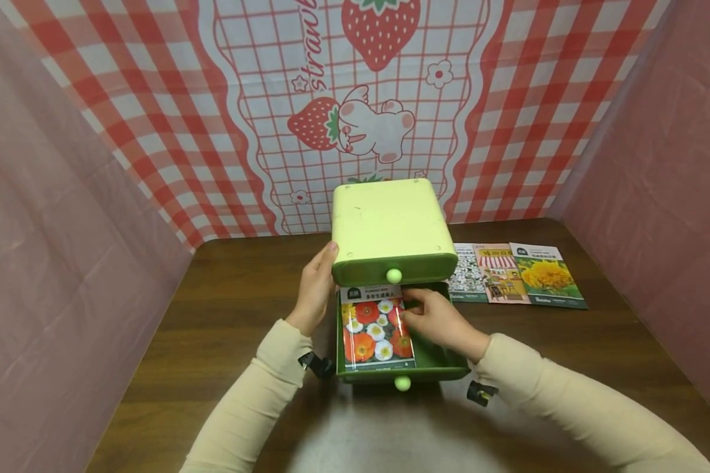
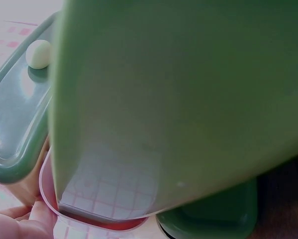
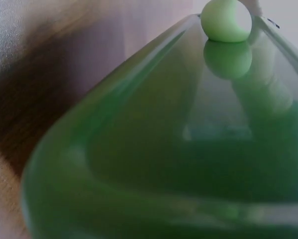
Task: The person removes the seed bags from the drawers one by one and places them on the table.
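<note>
A pale yellow-green two-drawer box [image 1: 393, 217] stands on the table, its green lower drawer [image 1: 444, 368] pulled out. In that drawer, on the left side, lies a flower seed packet [image 1: 378, 335] printed with red, orange and white blooms. My right hand [image 1: 440, 322] reaches in over the drawer and pinches the packet's right edge between thumb and fingers. Against the box's left side rests my left hand [image 1: 316, 286], fingers extended along the wall near the upper front corner. The upper drawer [image 1: 363, 270] is closed. In the right wrist view, the lower drawer's front with its round knob [image 3: 226, 20] fills the frame.
Right of the box, a white-flower packet [image 1: 469, 279], a packet with a striped shop awning [image 1: 499, 276] and a yellow-flower packet [image 1: 547, 276] lie overlapping on the brown table [image 1: 231, 309]. A checked strawberry cloth [image 1: 497, 131] hangs behind, with pink cloth at both sides.
</note>
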The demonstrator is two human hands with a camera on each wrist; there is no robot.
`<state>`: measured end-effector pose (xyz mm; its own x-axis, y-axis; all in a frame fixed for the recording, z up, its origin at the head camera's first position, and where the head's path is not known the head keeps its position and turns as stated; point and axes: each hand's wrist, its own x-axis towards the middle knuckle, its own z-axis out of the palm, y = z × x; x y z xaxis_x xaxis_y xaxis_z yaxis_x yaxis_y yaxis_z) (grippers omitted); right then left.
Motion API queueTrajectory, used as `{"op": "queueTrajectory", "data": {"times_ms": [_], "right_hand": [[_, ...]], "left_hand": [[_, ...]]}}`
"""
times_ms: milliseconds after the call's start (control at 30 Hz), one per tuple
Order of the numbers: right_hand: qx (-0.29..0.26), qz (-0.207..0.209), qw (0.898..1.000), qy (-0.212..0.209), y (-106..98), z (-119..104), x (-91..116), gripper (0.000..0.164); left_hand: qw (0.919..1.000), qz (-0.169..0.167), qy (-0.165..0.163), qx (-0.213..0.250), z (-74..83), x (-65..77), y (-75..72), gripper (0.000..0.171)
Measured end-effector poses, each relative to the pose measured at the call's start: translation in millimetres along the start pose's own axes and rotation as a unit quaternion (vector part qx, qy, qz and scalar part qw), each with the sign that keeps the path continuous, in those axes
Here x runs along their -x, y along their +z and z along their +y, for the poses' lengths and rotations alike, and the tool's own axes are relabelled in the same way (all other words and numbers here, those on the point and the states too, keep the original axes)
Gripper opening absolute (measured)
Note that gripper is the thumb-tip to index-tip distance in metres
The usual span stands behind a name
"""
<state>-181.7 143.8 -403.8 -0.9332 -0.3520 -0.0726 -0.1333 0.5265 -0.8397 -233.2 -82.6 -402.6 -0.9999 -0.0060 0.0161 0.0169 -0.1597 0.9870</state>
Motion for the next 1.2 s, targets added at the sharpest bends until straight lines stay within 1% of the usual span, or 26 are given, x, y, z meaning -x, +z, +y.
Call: {"op": "queueTrajectory", "data": {"times_ms": [100,200,333,467,600,733,833,967,1200], "right_hand": [[0.000,0.010,1.000,0.001,-1,2,-4,0.050],[-0.006,0.012,1.000,0.013,-2,4,-7,0.049],[-0.030,0.004,0.999,0.042,-4,6,-10,0.048],[-0.053,-0.007,0.997,0.058,-5,8,-12,0.050],[-0.064,-0.014,0.995,0.073,-3,10,-15,0.052],[-0.074,-0.019,0.993,0.087,-2,11,-17,0.049],[-0.091,-0.022,0.991,0.099,-2,11,-18,0.045],[-0.109,-0.025,0.988,0.109,-3,9,-18,0.042],[-0.114,-0.025,0.986,0.119,-5,6,-16,0.039]], "left_hand": [[1.0000,-0.001,-0.001,-0.002,0.2,0.5,-0.2,0.063],[1.0000,-0.002,-0.001,-0.003,0.3,0.7,-0.6,0.062],[1.0000,-0.005,0.000,0.000,0.5,0.9,-1.0,0.061],[1.0000,0.004,-0.003,-0.005,1.0,0.7,-0.8,0.060],[1.0000,0.008,-0.001,-0.005,1.1,0.5,-0.3,0.059],[1.0000,0.006,-0.003,-0.002,0.5,0.5,-0.5,0.059],[1.0000,0.008,-0.004,-0.002,0.2,0.4,-1.1,0.060],[1.0000,0.006,-0.001,-0.002,0.3,0.1,-1.3,0.060],[1.0000,0.005,-0.004,0.000,-0.2,-0.4,-0.4,0.061]]}}
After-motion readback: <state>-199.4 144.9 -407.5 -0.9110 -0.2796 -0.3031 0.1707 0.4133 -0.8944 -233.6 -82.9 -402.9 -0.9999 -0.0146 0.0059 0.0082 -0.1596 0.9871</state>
